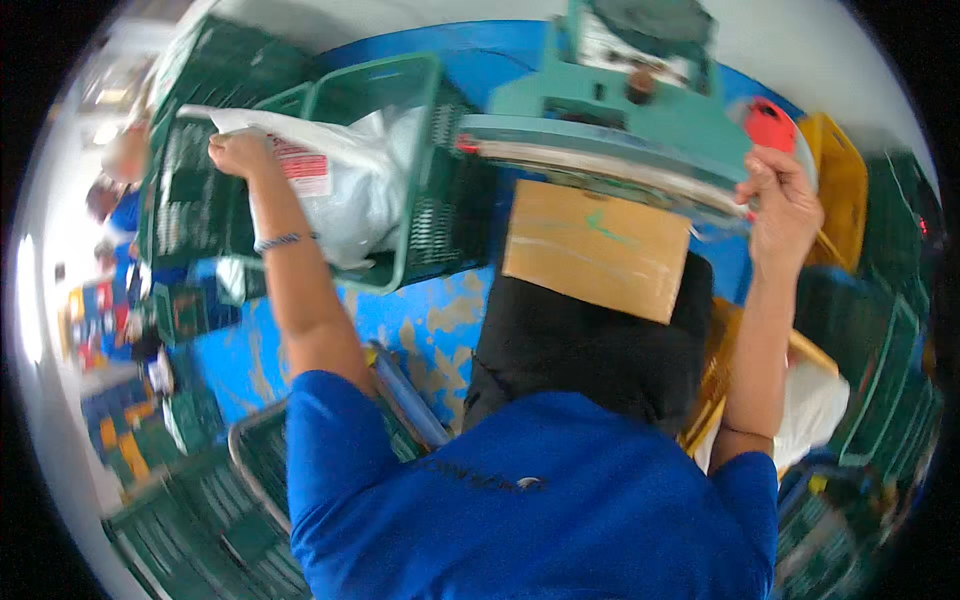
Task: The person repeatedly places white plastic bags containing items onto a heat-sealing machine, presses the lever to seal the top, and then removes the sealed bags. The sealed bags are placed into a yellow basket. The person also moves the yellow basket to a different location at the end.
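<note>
My left hand [240, 153] reaches far left and pinches the top edge of a white plastic bag [352, 215] with a red-and-white label. The bulky bag sits in a green plastic crate [412, 215]. My right hand [785, 208] is at the right end of the long bar on a teal bag-sealing machine [640, 125]. Its fingers are closed together, and whatever they hold is too small to make out. Below the bar, a brown cardboard piece [600, 250] lies over my dark-trousered lap.
A red round object [770, 122] and a yellow crate [840, 185] stand right of the machine. Green crates [190, 520] are stacked at lower left, others at far right. By my right arm is a white bag [812, 405]. Blurred people [125, 210] are at far left.
</note>
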Demonstrator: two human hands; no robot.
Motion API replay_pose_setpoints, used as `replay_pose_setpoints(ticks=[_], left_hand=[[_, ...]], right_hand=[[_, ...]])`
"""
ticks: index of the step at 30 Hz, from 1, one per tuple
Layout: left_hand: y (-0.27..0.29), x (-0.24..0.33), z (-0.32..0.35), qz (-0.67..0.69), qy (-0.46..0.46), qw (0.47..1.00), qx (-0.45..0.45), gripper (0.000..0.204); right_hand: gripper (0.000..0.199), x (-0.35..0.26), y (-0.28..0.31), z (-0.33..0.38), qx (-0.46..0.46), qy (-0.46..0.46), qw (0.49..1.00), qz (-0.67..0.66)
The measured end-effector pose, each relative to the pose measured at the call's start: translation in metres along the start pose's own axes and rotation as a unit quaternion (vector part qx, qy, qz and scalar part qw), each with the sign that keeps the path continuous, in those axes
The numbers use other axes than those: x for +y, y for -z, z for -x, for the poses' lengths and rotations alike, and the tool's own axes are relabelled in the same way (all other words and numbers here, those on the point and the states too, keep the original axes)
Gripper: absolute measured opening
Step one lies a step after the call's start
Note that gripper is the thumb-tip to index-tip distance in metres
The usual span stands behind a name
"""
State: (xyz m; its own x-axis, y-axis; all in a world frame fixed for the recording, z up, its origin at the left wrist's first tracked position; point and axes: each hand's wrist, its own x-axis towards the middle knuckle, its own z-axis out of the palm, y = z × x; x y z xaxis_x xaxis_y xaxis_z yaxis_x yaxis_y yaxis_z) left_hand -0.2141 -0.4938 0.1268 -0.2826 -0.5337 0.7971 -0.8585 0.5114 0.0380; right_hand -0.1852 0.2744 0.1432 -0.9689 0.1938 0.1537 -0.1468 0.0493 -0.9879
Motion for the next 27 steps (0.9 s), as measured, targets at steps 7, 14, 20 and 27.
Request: replay_pose_setpoints(ticks=[7, 14, 20, 27], left_hand=[[0.151, 0.162, 0.095, 0.386, -0.021, 0.908, -0.162, 0.051], [0.442, 0.208, 0.363, 0.694, -0.400, 0.543, -0.252, 0.053], [0.503, 0.274, 0.525, 0.502, -0.597, 0.395, -0.485, 0.054], [0.519, 0.278, 0.450, 0.403, -0.098, -0.195, -0.889, 0.054]], right_hand=[[0.080, 0.030, 0.081, 0.077, -0.027, -0.176, 0.786, -0.592], [0.084, 0.036, 0.092, 0.120, 0.083, -0.169, 0.793, -0.579], [0.069, 0.002, 0.092, 0.182, 0.114, -0.088, 0.901, -0.410], [0.068, 0.036, 0.105, 0.210, 0.071, 0.139, 0.889, 0.430]])
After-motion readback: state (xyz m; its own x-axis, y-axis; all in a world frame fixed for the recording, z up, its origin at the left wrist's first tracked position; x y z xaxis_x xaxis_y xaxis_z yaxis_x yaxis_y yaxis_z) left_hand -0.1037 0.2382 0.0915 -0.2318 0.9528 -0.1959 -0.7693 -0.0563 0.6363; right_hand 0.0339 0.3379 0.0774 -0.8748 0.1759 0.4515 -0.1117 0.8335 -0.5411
